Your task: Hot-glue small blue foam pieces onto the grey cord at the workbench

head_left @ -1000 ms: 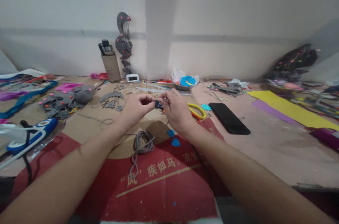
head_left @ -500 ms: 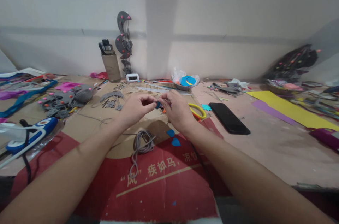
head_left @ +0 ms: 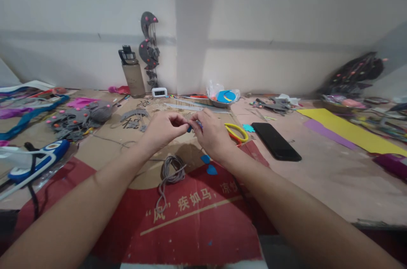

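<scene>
My left hand (head_left: 165, 130) and my right hand (head_left: 212, 132) meet over the cardboard, fingertips pinched together on a small blue piece (head_left: 190, 128). Most of that piece is covered by the fingers, so its full shape does not show. Below the hands lies a loose coil of grey cord (head_left: 172, 170). Two small blue cut-outs rest near my right wrist, an upper blue cut-out (head_left: 205, 158) and a lower blue cut-out (head_left: 211, 170). Beside the right hand are yellow-and-orange scissor handles (head_left: 237, 132), partly hidden by it.
A black phone (head_left: 276, 141) lies to the right, near yellow sheet material (head_left: 352, 131). Grey felt pieces with pink dots (head_left: 79, 118) and a blue-and-white power strip (head_left: 41, 161) are at left. A bottle (head_left: 133, 76), small clock (head_left: 159, 92) and bowl (head_left: 224, 101) stand along the wall.
Both hands stay in nearly the same place, with the right fingers shifted slightly around the small blue piece. The view has moved very little.
</scene>
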`<state>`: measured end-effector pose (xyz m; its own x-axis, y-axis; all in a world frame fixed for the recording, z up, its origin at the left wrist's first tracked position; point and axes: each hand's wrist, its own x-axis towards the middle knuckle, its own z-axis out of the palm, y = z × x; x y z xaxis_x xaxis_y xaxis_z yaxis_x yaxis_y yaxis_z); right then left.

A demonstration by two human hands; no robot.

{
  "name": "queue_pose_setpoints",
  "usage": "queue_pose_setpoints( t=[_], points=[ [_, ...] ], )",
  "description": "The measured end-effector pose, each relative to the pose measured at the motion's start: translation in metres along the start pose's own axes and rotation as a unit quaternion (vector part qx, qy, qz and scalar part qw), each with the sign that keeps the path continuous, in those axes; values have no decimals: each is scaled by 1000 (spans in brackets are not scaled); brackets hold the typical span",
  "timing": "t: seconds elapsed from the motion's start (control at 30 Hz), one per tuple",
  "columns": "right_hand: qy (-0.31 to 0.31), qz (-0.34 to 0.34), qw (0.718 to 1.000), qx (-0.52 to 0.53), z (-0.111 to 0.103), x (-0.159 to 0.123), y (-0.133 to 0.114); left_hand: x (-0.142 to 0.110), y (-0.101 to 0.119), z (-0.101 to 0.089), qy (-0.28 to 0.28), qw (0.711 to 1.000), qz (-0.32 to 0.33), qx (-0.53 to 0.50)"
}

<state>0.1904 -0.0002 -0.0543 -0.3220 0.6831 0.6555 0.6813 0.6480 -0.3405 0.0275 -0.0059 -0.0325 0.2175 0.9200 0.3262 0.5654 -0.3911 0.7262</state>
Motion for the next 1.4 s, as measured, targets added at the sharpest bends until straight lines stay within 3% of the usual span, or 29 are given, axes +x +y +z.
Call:
queue_pose_setpoints(
  t=[0.17,0.4,0.67,0.87,1.2,1.3,1.4],
  points=[
    [-2,1,1000,6,0,0,-4,-1,3,1,14,999,24,36],
    [-1,42,991,131,-3,1,0,-1,2,-1,14,999,23,36],
    [11,44,986,159,-3,-3,-2,1,2,-1,40,999,-19,-15],
    [-5,122,961,247,1,-3,-5,0,2,0,61,997,-31,-48],
    [0,180,929,323,7,0,-4,-2,4,4,79,996,-8,-45],
    [-3,208,924,322,4,1,-5,-1,3,3,57,997,-4,-42],
    [-8,240,912,333,1,2,-3,1,-1,-1,-19,996,-30,-87]
  ],
)
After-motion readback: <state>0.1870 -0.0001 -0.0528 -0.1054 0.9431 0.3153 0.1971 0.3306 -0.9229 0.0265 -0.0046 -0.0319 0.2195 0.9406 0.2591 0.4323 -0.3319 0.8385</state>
